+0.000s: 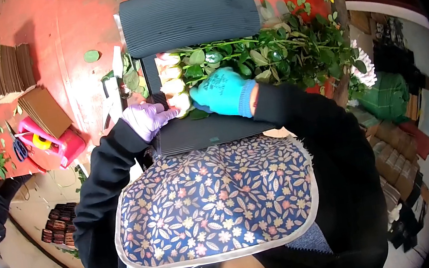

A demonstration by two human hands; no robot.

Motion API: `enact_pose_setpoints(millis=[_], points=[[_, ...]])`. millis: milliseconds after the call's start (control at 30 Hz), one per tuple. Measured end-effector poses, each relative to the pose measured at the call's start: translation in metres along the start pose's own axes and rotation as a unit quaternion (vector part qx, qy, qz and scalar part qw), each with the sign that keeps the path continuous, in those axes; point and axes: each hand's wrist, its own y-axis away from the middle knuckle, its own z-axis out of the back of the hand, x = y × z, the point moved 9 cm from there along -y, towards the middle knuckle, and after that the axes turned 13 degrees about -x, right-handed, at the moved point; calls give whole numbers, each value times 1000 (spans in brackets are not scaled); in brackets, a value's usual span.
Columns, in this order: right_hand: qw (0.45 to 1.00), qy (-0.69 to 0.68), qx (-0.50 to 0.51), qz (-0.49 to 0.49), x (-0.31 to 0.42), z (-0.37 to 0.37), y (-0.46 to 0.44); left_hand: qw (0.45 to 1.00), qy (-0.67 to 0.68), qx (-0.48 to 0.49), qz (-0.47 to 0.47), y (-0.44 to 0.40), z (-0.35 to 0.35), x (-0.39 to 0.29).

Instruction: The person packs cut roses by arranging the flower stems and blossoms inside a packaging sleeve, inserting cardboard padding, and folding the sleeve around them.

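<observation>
A column of pale pink and cream roses (pixel 174 87) lies with heads to the left and leafy stems (pixel 280 52) running right. My left hand (pixel 145 120), in a lavender glove, reaches in from the left; its extended index finger touches the lowest rose head, and its other fingers are partly curled. My right hand (pixel 223 94), in a blue glove, is curled round that same rose just behind its head; its fingertips are partly hidden. Above the roses curves a black corrugated sheet (pixel 190 20). A smooth black flap (pixel 200 133) lies below them.
On the red table (pixel 65 22) at left are brown cardboard stacks (pixel 8 69), cardboard pieces (pixel 45 112), a pink tape dispenser (pixel 66 146) and scissors (pixel 19 147). White-handled tools (pixel 112 97) lie beside the black sheet. Loose leaves line the far edge. A floral apron (pixel 217 201) covers my lap.
</observation>
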Motion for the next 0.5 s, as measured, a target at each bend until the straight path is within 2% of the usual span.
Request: enact_pose_setpoints(millis=[33,133,167,333,400,500], points=[[998,19,-39,36,6,0,-2,1000,-10,11,3,-2,0,0],[996,7,-70,49,4,-3,-8,999,26,5,25,-1,-3,2],[997,13,-65,37,3,-4,-8,997,42,16,58,1,-4,5],[996,20,-58,58,2,-11,-7,995,70,16,67,3,-5,9],[999,-5,-11,53,0,-19,-8,992,79,-52,78,-8,8,10],[997,-50,-32,48,0,-6,-6,990,105,5,95,-21,1,11]])
